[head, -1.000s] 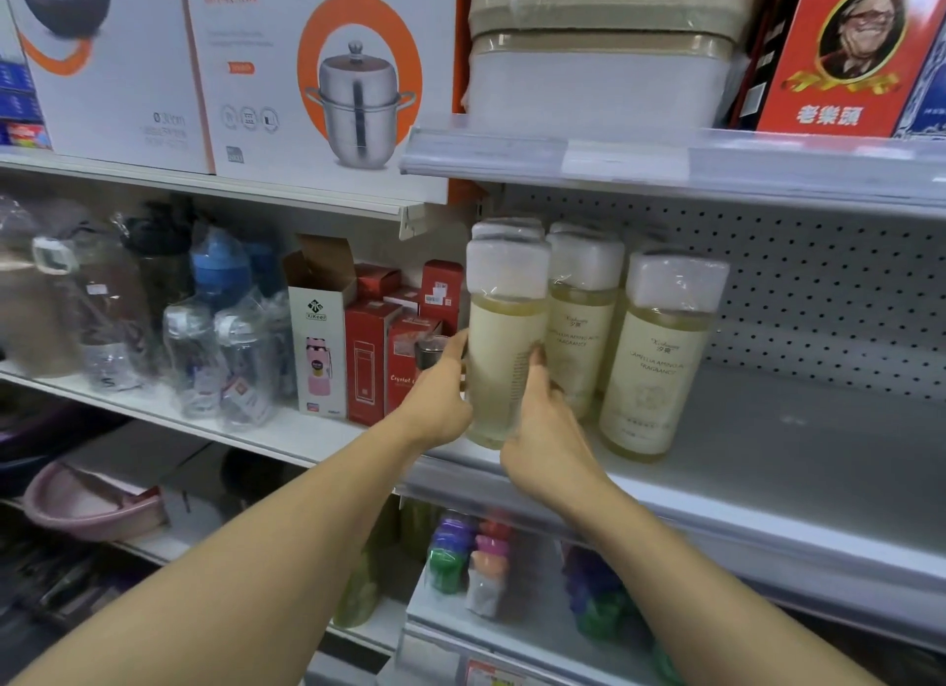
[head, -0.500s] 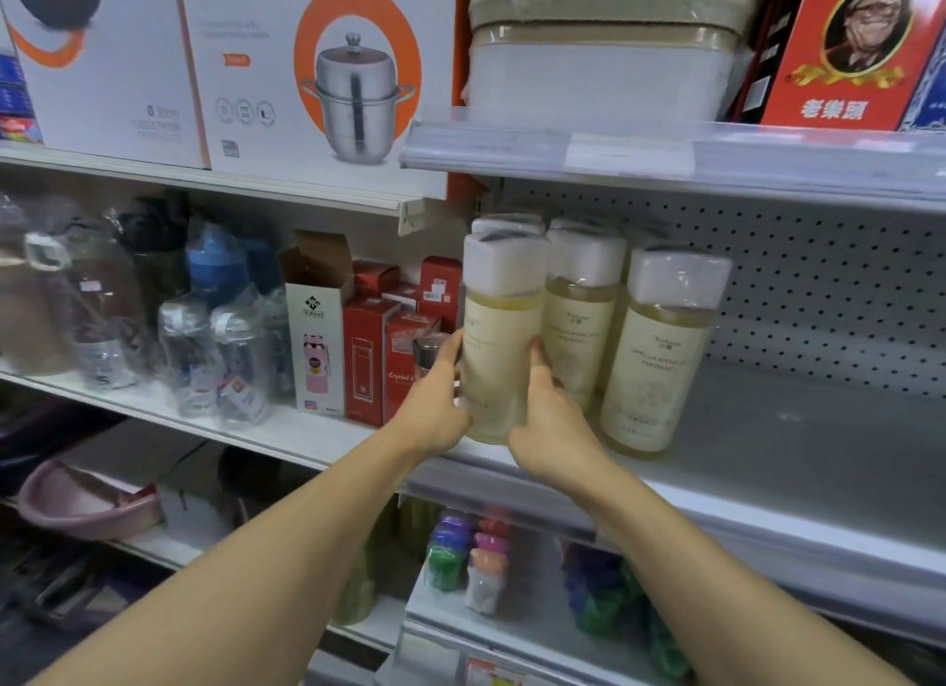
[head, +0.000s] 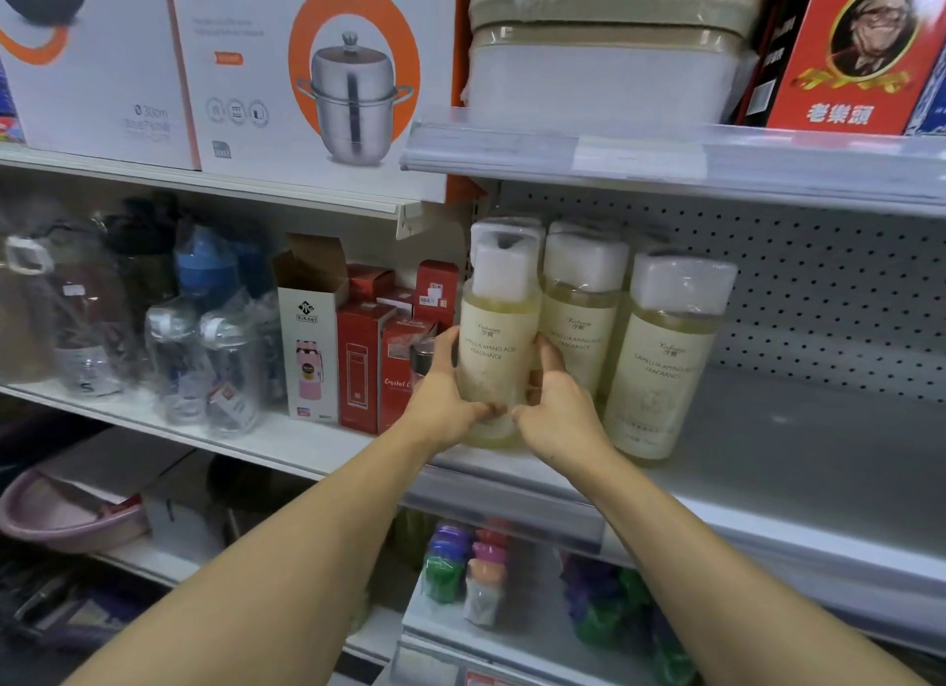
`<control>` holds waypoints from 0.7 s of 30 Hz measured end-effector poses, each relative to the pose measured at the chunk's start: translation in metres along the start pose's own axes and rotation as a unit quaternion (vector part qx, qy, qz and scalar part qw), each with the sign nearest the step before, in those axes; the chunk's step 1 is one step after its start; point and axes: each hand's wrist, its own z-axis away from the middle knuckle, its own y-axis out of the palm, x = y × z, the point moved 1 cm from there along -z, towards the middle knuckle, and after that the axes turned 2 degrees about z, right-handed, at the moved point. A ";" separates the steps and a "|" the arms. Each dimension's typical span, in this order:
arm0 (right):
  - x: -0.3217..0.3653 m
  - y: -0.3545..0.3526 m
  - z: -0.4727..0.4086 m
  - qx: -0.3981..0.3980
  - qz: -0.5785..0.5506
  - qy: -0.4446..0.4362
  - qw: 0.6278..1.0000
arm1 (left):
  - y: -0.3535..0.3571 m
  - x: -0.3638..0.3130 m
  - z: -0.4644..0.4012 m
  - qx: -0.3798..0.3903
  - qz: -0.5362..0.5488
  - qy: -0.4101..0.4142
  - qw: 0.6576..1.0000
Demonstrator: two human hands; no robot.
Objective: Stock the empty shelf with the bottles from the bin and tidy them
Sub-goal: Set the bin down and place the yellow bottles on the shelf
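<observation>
Both hands, left hand (head: pixel 444 404), right hand (head: pixel 558 414), gripping front bottle (head: pixel 499 337), shelf (head: pixel 798 460) edge

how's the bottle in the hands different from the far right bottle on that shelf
The held bottle is gripped low by the left hand and right hand; the far right bottle stands untouched. The held bottle's label faces the camera squarely; the far right bottle's is turned slightly. Both share white caps, pale yellow liquid and plastic wrap.

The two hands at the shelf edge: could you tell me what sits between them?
In the head view, the front yellow bottle stands between the left hand and right hand, gripped by both.
</observation>
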 end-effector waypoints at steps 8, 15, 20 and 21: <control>-0.009 0.008 -0.013 0.025 -0.026 0.006 0.999 | 0.000 0.005 0.001 -0.110 -0.197 0.014 0.974; -0.013 0.011 -0.018 0.020 -0.029 0.010 0.999 | 0.001 0.003 -0.005 -0.069 -0.134 0.026 0.988; -0.012 0.010 -0.015 0.018 -0.022 0.002 1.000 | 0.002 0.001 -0.004 -0.061 -0.152 0.027 0.986; -0.012 0.009 -0.013 0.018 -0.018 0.001 1.000 | 0.002 0.000 -0.004 -0.059 -0.155 0.025 0.986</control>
